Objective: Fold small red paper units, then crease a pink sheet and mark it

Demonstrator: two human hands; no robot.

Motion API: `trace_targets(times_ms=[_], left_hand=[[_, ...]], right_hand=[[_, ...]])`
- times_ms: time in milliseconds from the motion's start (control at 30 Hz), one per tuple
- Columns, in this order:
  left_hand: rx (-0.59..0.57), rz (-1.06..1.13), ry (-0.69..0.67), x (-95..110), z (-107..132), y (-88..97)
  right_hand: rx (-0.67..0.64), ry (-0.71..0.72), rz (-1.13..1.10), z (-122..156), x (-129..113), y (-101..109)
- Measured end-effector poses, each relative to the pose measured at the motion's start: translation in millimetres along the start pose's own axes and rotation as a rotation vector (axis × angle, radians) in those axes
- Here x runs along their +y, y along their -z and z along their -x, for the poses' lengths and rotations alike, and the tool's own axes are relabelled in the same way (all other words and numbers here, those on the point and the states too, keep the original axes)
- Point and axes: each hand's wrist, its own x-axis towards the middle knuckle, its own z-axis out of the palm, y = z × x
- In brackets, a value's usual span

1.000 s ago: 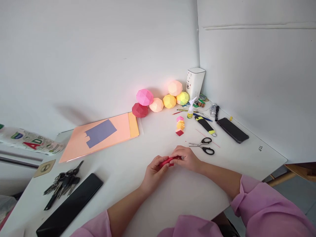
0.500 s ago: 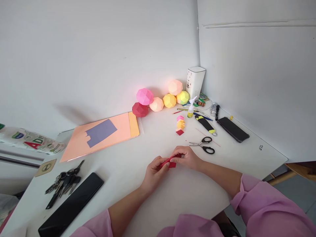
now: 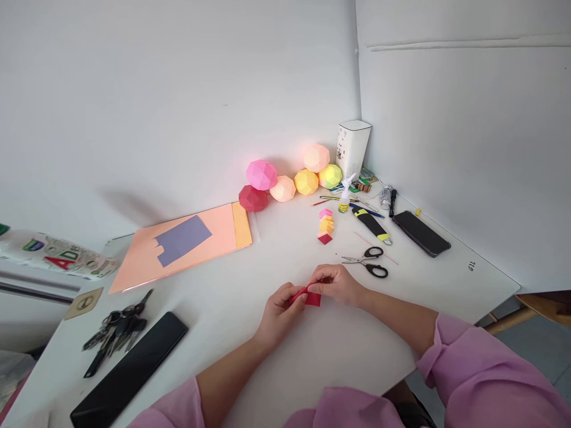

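Observation:
A small red paper piece is pinched between both my hands low over the white table. My left hand grips its left end with curled fingers. My right hand pinches its upper right edge. A small stack of folded paper units, pink, yellow and red, lies just beyond my hands. Black-handled scissors rest to the right of them, close to my right hand.
Paper polyhedron balls line the wall, beside a white box, glue bottle, utility knife, pens and a phone. Orange sheets with a purple piece lie left. Keys and a black case sit near left.
The red paper has opened out a little: a flat flap now hangs below my fingers where it was a narrow folded strip. Both hands stay in the same spot.

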Motion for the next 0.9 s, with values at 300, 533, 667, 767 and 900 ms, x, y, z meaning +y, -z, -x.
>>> trace_targets(times_ms=[300, 533, 667, 767, 900], left_hand=[[0.018, -0.029, 0.0, 2.2, 0.0, -0.9], [0.029, -0.017, 0.0, 1.5, 0.0, -1.5], [0.026, -0.007, 0.018, 2.1, 0.3, -1.5], [0.057, 0.003, 0.028, 5.9, 1.2, -2.0], [0.079, 0.052, 0.039, 9.1, 1.3, -2.3]], right_hand=[[0.003, 0.072, 0.084, -0.9, 3.0, 1.9], [-0.011, 0.043, 0.083, 1.1, -2.7, 0.5], [-0.002, 0.005, 0.063, 3.1, -4.2, -0.1], [-0.006, -0.02, 0.028, 3.4, -4.1, 0.8], [-0.004, -0.01, 0.05, 2.7, -4.8, 2.0]])
